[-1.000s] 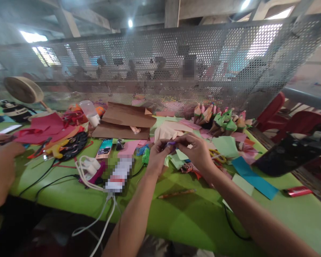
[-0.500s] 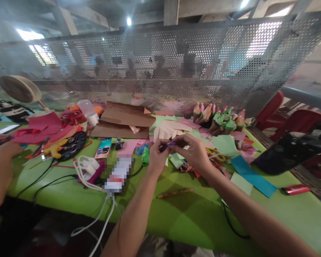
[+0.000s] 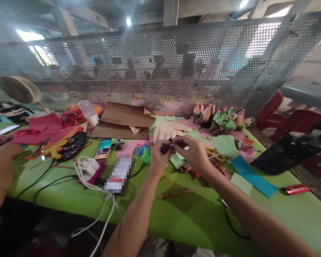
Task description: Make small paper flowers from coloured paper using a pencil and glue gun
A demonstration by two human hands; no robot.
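Note:
A small dark purple piece (image 3: 166, 147) is pinched between my two hands above the green-covered table; what exactly it is I cannot make out. The fingers of my left hand (image 3: 157, 159) are closed around its left side. From the other side, the thumb and fingertips of my right hand (image 3: 194, 152) press together on its right end. Cream paper (image 3: 164, 131) lies just behind the fingers. Below them, a pencil-like brown stick (image 3: 176, 193) rests on the green cover. A small green bundle (image 3: 146, 156) sits left of my left hand.
Brown cardboard (image 3: 123, 123) and wrapped paper cones (image 3: 222, 119) stand at the back. A dark bottle (image 3: 280, 153), a blue paper strip (image 3: 254, 176) and a red marker-like object (image 3: 296, 189) lie right. Left are a phone (image 3: 103, 148), white cables (image 3: 81, 167) and another person's hand (image 3: 2, 153).
My left fingers have shifted slightly, and the purple piece has turned so that it looks darker and sits a little lower. The rest stays as it was.

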